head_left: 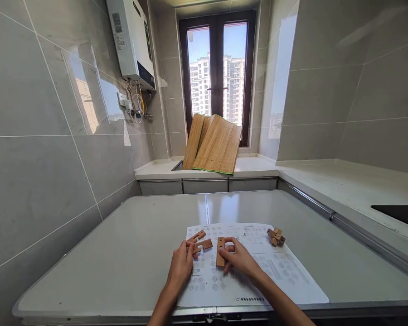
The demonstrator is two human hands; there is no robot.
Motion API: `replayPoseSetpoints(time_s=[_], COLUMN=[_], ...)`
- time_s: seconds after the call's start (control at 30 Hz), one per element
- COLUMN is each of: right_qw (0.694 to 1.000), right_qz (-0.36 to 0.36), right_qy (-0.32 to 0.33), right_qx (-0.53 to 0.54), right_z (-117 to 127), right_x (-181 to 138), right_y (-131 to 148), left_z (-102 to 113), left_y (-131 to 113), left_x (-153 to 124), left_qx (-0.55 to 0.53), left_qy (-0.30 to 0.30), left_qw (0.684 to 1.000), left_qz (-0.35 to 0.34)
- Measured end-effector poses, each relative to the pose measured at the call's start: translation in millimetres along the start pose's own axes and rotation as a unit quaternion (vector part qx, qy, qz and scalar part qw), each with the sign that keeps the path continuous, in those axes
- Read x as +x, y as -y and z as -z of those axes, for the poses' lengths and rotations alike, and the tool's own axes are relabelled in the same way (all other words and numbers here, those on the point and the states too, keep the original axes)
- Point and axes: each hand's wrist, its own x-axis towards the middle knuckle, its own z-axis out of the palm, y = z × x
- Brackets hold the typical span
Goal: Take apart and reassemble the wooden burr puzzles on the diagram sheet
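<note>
My right hand (237, 256) pinches a flat wooden puzzle piece (220, 259) with a hole in it and a dark mark near its top end. It is held over the printed sheet (251, 283). My left hand (182, 262) has its fingers closed on a notched wooden puzzle piece (205, 245); its near end is hidden behind the fingers. Just behind that piece, another wooden piece (199, 235) lies at a slant, close to the left fingertips. An assembled wooden burr puzzle (276, 237) sits on the sheet's far right edge.
The pale table (122, 267) has a centre seam and a metal front edge. Beyond it runs a white counter (258, 167) with a folded bamboo mat (217, 145) leaning by the window. A water heater (131, 40) hangs on the left wall.
</note>
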Motion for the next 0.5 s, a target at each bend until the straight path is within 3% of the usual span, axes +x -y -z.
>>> replayPoseSetpoints(time_s=[0.23, 0.5], right_qw=[0.998, 0.993], right_qz=[-0.026, -0.052], right_qy=[0.037, 0.04], right_qx=[-0.049, -0.1], right_z=[-26.1, -36.3], right_x=[27.9, 34.1], right_y=[-6.5, -17.1], left_z=[-1.1, -2.8], left_y=[-9.1, -7.5], left_x=[9.6, 3.4], left_qx=[0.177, 0.235], left_qy=[-0.025, 0.005], left_qw=[0.984, 0.971], left_qz=[-0.003, -0.04])
